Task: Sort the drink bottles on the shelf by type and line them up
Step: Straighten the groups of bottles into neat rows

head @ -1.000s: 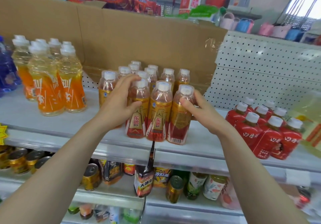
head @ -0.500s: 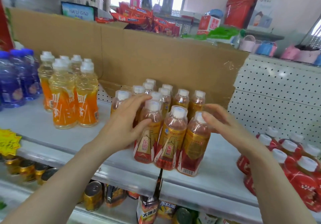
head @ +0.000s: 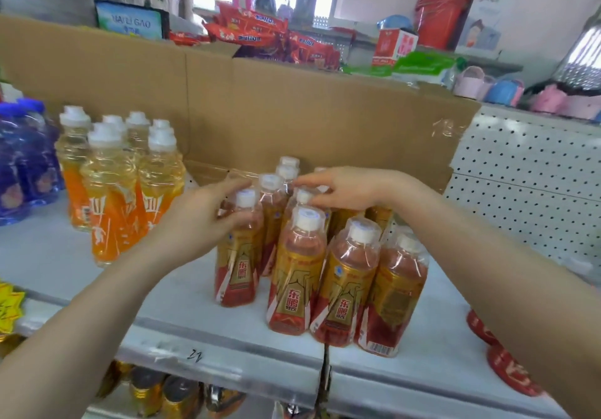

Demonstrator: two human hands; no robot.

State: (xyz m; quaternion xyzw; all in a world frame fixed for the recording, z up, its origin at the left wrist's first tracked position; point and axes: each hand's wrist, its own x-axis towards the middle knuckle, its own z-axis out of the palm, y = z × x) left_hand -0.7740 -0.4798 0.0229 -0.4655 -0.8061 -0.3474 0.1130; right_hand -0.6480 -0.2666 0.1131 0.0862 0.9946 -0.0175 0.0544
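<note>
Several gold-and-red labelled drink bottles with white caps stand grouped on the grey shelf. My left hand is wrapped around the neck of the front-left gold bottle, which stands a little apart from the rest. My right hand reaches over the group from the right, its fingers resting on the caps of the middle bottles. A cluster of orange drink bottles stands to the left. Blue bottles are at the far left.
A brown cardboard sheet lines the back of the shelf, with white pegboard to its right. Red-labelled bottles show at the right edge. Cans and bottles fill the shelf below. Snack packs and buckets sit above.
The view has tilted up and moved closer. My right hand went from beside the front-right bottle to over the middle caps. The front-left bottle now stands apart from the group in my left hand.
</note>
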